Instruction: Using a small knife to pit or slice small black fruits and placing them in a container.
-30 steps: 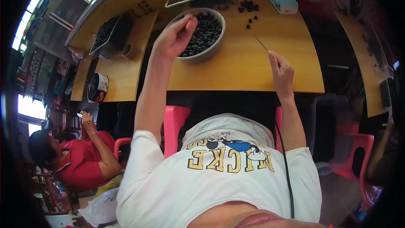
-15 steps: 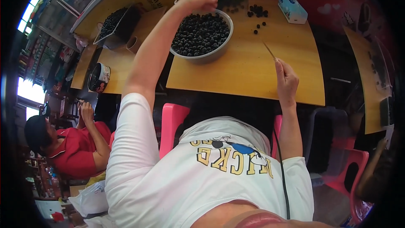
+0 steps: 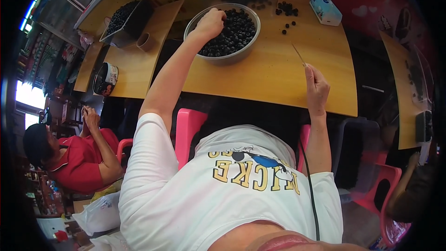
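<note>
Left hand [image 3: 211, 22] curled into bowl [image 3: 223, 32], fingers probably pinching dark round fruit [image 3: 234, 32]. Right hand [image 3: 317, 88] near bowl, gripping thin skewer [image 3: 298, 54] tip-up, ready for threading.

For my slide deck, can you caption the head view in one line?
Left hand reaches into a bowl of small dark berries while the right hand holds a thin stick over the wooden table.

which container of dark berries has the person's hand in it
The round metal bowl at the table's middle; the left hand reaches into it. The black tray further left sits untouched.
</note>
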Demonstrator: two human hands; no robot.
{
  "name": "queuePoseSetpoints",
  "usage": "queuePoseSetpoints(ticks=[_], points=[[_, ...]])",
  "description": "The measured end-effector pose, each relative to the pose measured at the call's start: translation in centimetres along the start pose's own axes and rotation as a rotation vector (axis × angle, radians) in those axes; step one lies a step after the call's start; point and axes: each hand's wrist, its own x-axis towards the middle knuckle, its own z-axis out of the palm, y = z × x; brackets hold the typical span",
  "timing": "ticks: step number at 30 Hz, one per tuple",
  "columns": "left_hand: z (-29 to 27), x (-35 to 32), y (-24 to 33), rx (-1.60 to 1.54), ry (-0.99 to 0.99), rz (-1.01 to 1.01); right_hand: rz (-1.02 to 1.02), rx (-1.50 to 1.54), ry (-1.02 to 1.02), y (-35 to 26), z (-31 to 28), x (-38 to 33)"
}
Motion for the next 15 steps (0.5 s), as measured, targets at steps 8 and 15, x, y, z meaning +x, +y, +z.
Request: queuePoseSetpoints(ticks=[8,15], points=[[-4.7,-2.1,4.9,-0.263,-0.192,-0.022,0.004,0.027,-0.007,0.4,-0.1,0.3],[-0.7,3.5,2.8,-0.315,0.063,-0.14,0.076,0.023,-0.095,0.0,-0.4,0.3]])
